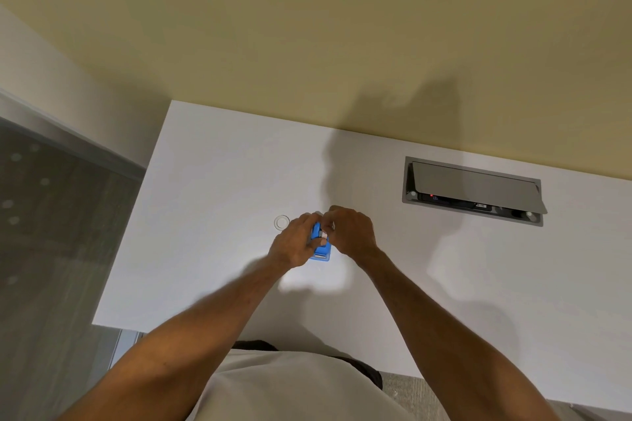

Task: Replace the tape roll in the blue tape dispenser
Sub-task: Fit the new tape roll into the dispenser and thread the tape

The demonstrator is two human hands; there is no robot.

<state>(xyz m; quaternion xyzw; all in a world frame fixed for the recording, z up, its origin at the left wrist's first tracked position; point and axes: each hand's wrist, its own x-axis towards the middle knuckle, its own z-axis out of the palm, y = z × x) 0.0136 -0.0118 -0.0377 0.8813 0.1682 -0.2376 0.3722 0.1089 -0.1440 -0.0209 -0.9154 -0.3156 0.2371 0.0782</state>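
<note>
Both hands work low over the white bench (219,181): the left hand (294,243) has a closed grip around the blue tape dispenser (320,248), while the right hand (352,232) pinches something small at its top, probably the tape or its core, though the fingers hide it. A clear tape roll (281,222) lies flat on the bench just left of the hands. Likely risks: the roll seats crooked because the hands block the view, loose tape sticks to a finger, or the cutter edge nicks a fingertip.
</note>
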